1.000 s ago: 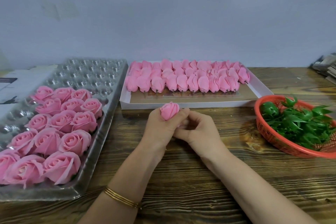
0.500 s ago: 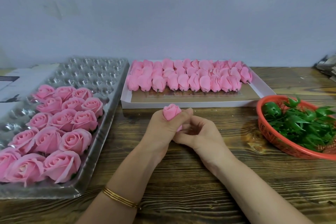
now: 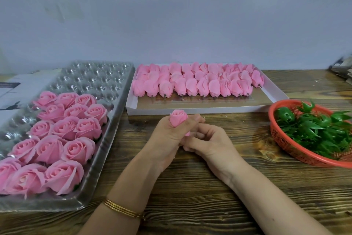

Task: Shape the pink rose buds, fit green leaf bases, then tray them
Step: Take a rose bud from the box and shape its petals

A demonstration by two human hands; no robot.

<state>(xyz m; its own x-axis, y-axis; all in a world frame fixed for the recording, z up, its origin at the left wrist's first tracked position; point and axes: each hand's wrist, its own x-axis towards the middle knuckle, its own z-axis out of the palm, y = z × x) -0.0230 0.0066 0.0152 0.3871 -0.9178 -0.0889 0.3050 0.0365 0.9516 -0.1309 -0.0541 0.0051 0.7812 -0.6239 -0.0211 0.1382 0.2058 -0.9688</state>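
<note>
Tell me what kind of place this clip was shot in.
Probably a small craft workbench for artificial roses: a clear tray of finished pink roses, a white box of buds and a red basket of green leaf bases.

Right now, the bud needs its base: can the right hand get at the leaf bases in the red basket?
Probably yes: the leaf bases lie uncovered in the red basket right of the right hand, bare table between. It must first release the rose bud.
</note>
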